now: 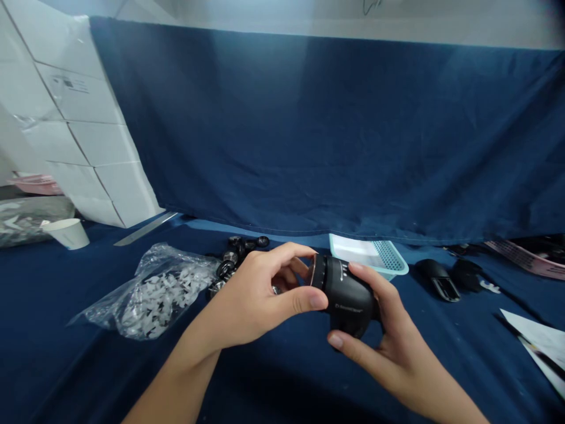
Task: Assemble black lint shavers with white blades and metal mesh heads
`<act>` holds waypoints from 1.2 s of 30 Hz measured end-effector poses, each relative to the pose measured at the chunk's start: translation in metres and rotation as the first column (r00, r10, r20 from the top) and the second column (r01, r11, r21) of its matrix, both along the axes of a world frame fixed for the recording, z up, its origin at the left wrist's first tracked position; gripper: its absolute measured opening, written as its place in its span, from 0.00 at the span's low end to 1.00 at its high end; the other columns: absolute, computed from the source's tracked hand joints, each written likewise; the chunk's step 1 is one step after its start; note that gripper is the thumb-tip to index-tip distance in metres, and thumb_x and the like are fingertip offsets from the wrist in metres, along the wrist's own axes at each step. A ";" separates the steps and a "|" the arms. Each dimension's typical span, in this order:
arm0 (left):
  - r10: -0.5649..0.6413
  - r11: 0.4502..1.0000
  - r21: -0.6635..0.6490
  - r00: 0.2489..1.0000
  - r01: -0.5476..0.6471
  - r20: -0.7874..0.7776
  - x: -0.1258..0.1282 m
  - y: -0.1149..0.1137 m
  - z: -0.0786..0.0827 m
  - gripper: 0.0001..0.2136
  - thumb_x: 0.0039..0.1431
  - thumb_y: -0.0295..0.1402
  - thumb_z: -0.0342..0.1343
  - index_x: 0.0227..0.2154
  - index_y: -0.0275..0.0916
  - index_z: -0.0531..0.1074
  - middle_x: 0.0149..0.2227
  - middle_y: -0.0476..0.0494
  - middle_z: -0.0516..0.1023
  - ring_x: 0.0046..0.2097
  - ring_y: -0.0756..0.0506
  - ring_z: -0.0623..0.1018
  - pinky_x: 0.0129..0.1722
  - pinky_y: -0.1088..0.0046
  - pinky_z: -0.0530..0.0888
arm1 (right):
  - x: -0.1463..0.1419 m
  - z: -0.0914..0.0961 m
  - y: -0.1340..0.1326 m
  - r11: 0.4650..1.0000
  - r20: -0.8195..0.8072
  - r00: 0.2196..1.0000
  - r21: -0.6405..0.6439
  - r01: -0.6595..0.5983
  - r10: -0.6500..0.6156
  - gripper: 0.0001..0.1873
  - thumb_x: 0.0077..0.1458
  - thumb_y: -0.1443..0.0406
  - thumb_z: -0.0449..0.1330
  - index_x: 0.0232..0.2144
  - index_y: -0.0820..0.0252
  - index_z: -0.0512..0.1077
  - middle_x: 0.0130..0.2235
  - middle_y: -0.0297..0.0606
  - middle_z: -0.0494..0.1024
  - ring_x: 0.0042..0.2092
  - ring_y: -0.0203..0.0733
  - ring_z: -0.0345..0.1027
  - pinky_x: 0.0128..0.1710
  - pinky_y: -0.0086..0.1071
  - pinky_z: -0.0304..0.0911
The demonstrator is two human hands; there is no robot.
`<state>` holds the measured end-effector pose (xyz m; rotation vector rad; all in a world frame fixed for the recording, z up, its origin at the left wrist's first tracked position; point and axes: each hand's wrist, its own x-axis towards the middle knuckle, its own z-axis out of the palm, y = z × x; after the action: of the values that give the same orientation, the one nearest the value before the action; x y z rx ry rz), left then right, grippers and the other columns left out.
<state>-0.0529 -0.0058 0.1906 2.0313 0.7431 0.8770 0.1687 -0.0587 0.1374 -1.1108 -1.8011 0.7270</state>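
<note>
Over the middle of the table, a black rounded plastic device with white dots and small lettering is held between both hands. I cannot tell exactly what kind it is. My left hand curls its thumb and fingers round the ringed left end. My right hand grips the body from the right, forefinger on top and thumb below. Its other fingers are mostly hidden behind the device. Several small black round parts lie beyond my left hand, partly covered by it.
A clear bag of small white and grey pieces lies at left. A paper cup and stacked white boxes stand behind it. Beyond my right hand are a light blue basket and a black casing; papers lie far right.
</note>
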 end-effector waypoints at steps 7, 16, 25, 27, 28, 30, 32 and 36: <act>0.053 0.968 0.250 0.996 -0.035 -0.067 -0.003 -0.005 0.001 0.29 0.48 0.31 0.71 0.53 0.51 0.68 0.51 0.49 0.73 0.45 0.47 0.76 0.47 0.71 0.74 | 0.001 0.016 0.001 0.786 -0.569 0.816 -0.458 -0.416 0.101 0.47 0.53 0.53 0.66 0.66 0.41 0.43 0.44 0.39 0.78 0.40 0.48 0.77 0.39 0.42 0.73; 0.067 0.885 0.460 0.960 0.068 -0.272 -0.017 -0.015 0.006 0.25 0.60 0.29 0.61 0.59 0.54 0.64 0.63 0.50 0.63 0.60 0.44 0.67 0.59 0.70 0.67 | 0.004 0.010 0.012 0.296 -0.799 0.601 -0.566 -0.770 0.035 0.34 0.58 0.42 0.52 0.44 0.67 0.75 0.29 0.43 0.81 0.26 0.36 0.77 0.25 0.24 0.71; 0.111 0.863 0.504 0.956 0.042 -0.270 -0.017 -0.016 0.006 0.24 0.61 0.24 0.58 0.57 0.50 0.65 0.60 0.51 0.67 0.59 0.47 0.69 0.58 0.74 0.67 | -0.004 0.016 0.008 0.494 -0.789 0.614 -0.531 -0.688 0.006 0.36 0.58 0.49 0.59 0.64 0.48 0.54 0.40 0.40 0.81 0.29 0.40 0.78 0.23 0.28 0.72; 0.122 0.876 0.482 0.963 0.010 -0.241 -0.015 -0.014 0.005 0.24 0.59 0.28 0.62 0.57 0.49 0.66 0.57 0.51 0.70 0.56 0.47 0.71 0.57 0.74 0.68 | -0.004 0.017 0.007 0.542 -0.752 0.659 -0.551 -0.635 0.007 0.38 0.59 0.50 0.59 0.66 0.45 0.49 0.40 0.39 0.80 0.30 0.40 0.78 0.24 0.29 0.73; 0.126 0.887 0.462 0.966 -0.008 -0.226 -0.014 -0.012 0.005 0.24 0.57 0.30 0.64 0.56 0.49 0.67 0.56 0.51 0.72 0.55 0.47 0.73 0.56 0.74 0.69 | -0.005 0.017 0.007 0.567 -0.736 0.677 -0.555 -0.609 0.008 0.39 0.59 0.51 0.60 0.66 0.43 0.47 0.40 0.38 0.80 0.30 0.41 0.78 0.25 0.30 0.74; 0.135 0.911 0.412 0.969 -0.039 -0.205 -0.012 -0.010 0.004 0.26 0.54 0.33 0.67 0.55 0.49 0.68 0.52 0.51 0.75 0.50 0.46 0.75 0.53 0.72 0.72 | -0.005 0.018 0.006 0.615 -0.710 0.704 -0.548 -0.567 0.017 0.40 0.58 0.53 0.61 0.66 0.40 0.46 0.41 0.38 0.79 0.32 0.42 0.78 0.28 0.33 0.75; 0.142 0.927 0.370 0.971 -0.062 -0.194 -0.012 -0.008 0.002 0.27 0.52 0.33 0.68 0.55 0.49 0.69 0.51 0.50 0.76 0.48 0.46 0.76 0.50 0.72 0.74 | -0.006 0.017 0.006 0.646 -0.697 0.717 -0.534 -0.545 0.029 0.42 0.57 0.53 0.63 0.66 0.39 0.45 0.41 0.38 0.78 0.34 0.43 0.78 0.29 0.35 0.75; 0.166 0.950 0.292 0.970 -0.108 -0.180 -0.011 -0.006 0.001 0.27 0.51 0.35 0.69 0.55 0.50 0.70 0.49 0.50 0.77 0.44 0.46 0.79 0.46 0.72 0.77 | -0.006 0.012 0.006 0.706 -0.639 0.767 -0.521 -0.480 0.051 0.43 0.55 0.53 0.64 0.65 0.38 0.46 0.41 0.37 0.77 0.36 0.44 0.77 0.32 0.38 0.74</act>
<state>-0.0638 -0.0123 0.1913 2.3695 0.9254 0.9045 0.1625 -0.0528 0.1494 -0.8688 -1.1709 1.8024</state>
